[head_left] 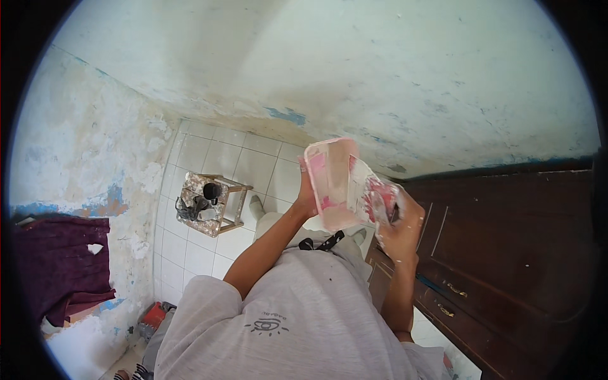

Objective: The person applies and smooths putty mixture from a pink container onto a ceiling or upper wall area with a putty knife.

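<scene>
A shallow, pink-stained tray (334, 190) is gripped along its left edge by the left hand (308, 191). A red, white-smeared flat tool (378, 192) is held in the right hand (399, 229) at the tray's right side; whether they touch cannot be told. A spattered stool (195, 182) is seen left of the hands, a dark wooden cabinet (506, 253) right.

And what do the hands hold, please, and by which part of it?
The left hand holds the pink tray by its left side; the right hand holds a smeared red tool by its right end.
</scene>
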`<state>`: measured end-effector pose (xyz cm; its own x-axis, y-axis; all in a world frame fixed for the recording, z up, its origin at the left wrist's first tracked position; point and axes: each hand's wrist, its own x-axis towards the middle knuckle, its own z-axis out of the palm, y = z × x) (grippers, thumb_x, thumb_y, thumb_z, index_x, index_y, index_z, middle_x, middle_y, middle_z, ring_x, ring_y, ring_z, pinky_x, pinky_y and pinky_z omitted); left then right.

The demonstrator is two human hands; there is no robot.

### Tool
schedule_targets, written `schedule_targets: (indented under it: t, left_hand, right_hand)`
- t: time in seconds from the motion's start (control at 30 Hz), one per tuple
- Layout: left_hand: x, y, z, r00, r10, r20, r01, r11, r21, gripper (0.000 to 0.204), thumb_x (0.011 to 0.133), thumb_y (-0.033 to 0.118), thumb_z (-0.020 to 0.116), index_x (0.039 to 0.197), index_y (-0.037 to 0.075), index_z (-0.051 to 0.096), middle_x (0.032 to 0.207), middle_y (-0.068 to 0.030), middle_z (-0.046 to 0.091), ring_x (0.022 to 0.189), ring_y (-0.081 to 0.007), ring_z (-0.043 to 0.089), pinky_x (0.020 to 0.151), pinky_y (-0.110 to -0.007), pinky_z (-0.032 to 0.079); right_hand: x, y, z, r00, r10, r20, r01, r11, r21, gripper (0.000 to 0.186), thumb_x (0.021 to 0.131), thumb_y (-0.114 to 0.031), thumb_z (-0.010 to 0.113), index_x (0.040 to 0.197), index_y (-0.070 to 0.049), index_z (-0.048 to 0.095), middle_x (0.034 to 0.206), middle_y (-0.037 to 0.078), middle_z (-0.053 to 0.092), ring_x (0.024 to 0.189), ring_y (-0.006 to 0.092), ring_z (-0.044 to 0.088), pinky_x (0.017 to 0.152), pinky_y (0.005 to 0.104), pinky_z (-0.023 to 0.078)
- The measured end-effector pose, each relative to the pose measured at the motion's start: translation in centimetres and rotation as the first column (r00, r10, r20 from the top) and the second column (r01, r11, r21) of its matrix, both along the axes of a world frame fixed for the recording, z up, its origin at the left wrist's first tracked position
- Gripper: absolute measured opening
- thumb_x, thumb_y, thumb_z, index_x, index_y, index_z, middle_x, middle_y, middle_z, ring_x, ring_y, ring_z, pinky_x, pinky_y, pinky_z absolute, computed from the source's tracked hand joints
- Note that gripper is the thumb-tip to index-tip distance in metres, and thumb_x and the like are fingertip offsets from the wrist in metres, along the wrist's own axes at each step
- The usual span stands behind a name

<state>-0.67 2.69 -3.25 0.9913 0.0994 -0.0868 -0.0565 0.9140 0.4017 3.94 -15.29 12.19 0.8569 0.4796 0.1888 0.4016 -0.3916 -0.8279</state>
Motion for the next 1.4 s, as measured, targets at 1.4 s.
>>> schedule_targets:
  t: [1.4]
  left_hand:
    - [-0.9, -0.5, -0.1, 0.986, 0.089, -0.142, -0.056, 0.975, 0.216, 0.098, 0.085, 0.086, 0.020, 0.152, 0.015, 0.029, 0.147, -0.0102, 0.044, 0.132, -0.0284, 0.048, 0.110, -0.047, 0.042]
  right_hand:
    - [-0.6, 4.6, -5.5, 0.939, 0.307, 0.159, -0.253, 0.923, -0.290, 0.032, 0.080, -0.002, 0.064, 0.112, 0.003, 0.061, 0.094, 0.025, 0.067, 0.084, 0.0429, 0.066, 0.075, 0.0480, 0.053]
